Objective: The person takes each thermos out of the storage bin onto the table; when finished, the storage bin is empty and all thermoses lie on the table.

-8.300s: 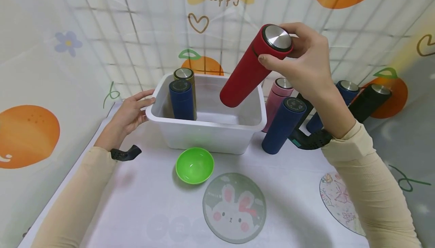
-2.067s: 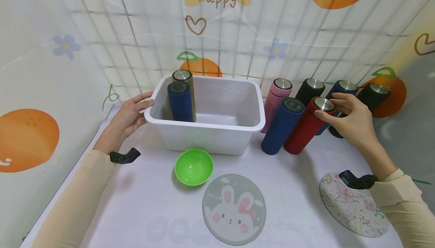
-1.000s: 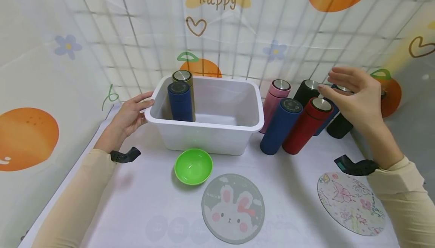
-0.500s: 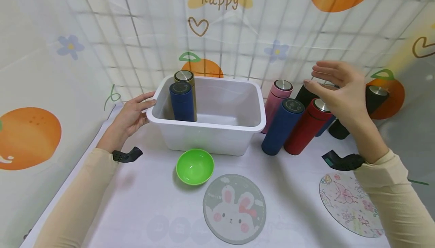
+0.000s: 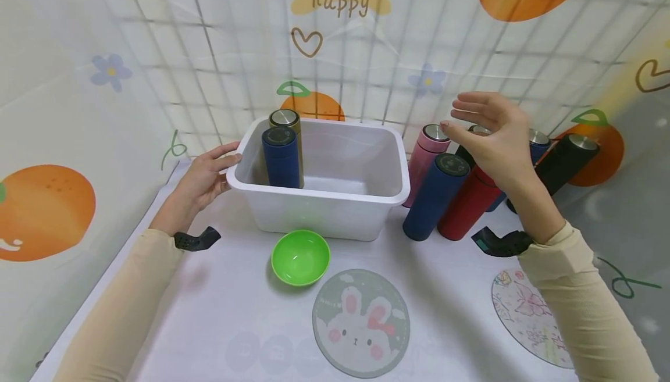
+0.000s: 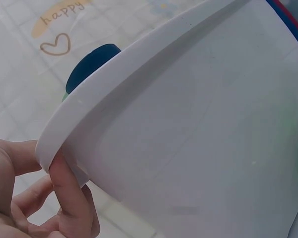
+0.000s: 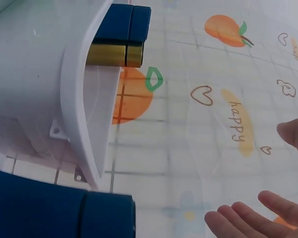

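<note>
A white bin [image 5: 314, 193] stands mid-table with a blue flask [image 5: 281, 158] and a gold flask [image 5: 285, 119] upright in its left end. My left hand [image 5: 227, 154] rests against the bin's left corner, one finger [image 6: 64, 191] under the rim. My right hand [image 5: 471, 117] hovers open and empty above flasks standing right of the bin: pink flask [image 5: 425, 158], blue flask [image 5: 434, 196], red flask [image 5: 468, 204], black flask [image 5: 562, 161]. The hand hides the red flask's cap. In the right wrist view the bin rim [image 7: 84, 124] and the open fingers [image 7: 248, 223] show.
A green bowl [image 5: 300, 257] sits in front of the bin, a round rabbit mat [image 5: 361, 321] nearer me, and a flowered mat [image 5: 523, 306] at the right. Another blue flask [image 5: 538, 140] stands behind the hand. Printed sheet walls close the back and left.
The red flask, earlier held over the bin, now stands beside the blue flask outside it. My right hand has let go, lifted, and drifted left above the flasks. The left hand has stayed put.
</note>
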A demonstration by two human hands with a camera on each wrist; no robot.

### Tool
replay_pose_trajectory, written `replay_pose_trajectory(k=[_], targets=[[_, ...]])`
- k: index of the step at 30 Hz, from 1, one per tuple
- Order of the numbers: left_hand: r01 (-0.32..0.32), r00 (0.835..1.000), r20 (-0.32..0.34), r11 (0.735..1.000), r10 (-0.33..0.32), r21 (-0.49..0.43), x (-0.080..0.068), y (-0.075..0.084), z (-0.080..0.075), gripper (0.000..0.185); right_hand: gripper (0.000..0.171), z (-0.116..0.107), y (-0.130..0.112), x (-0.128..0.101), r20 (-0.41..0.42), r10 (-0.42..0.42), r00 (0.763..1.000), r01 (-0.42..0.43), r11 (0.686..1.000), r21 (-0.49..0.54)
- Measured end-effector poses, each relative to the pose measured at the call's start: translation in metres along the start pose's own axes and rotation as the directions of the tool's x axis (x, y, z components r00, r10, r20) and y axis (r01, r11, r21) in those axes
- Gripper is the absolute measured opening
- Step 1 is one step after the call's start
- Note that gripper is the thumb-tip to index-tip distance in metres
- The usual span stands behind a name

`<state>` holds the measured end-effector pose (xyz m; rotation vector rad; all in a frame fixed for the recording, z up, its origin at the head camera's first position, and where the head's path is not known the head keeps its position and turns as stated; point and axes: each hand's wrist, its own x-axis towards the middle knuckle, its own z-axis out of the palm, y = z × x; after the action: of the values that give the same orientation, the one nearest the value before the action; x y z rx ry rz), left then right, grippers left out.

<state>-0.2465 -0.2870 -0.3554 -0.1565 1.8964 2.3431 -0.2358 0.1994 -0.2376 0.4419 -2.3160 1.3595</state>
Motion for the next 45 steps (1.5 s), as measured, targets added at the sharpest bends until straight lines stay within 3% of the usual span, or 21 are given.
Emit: replay_pose_trajectory(k=[17, 24, 35, 45], targets=[[-0.006, 1.0, 0.009, 1.0, 0.006, -0.028, 0.002, 0.0, 0.004, 0.059, 0.051, 0.041, -0.005, 0.008, 0.109, 0.003, 0.994, -0.012, 0.997, 0.082], [-0.014, 1.0, 0.027, 0.999, 0.016, -0.046, 0.003, -0.002, 0.005, 0.061, 0.057, 0.062, -0.006, 0.013, 0.189, 0.012, 0.982, -0.025, 0.997, 0.068], [-0.004, 1.0, 0.019, 0.999, 0.005, -0.036, 0.006, -0.004, 0.008, 0.058, 0.06, 0.088, -0.003, 0.011, 0.237, 0.036, 0.971, -0.059, 0.994, 0.091], [0.009, 1.0, -0.006, 1.0, -0.009, -0.017, 0.002, -0.003, 0.0, 0.06, 0.063, 0.126, -0.005, 0.007, 0.311, 0.018, 0.95, -0.054, 0.993, 0.107]])
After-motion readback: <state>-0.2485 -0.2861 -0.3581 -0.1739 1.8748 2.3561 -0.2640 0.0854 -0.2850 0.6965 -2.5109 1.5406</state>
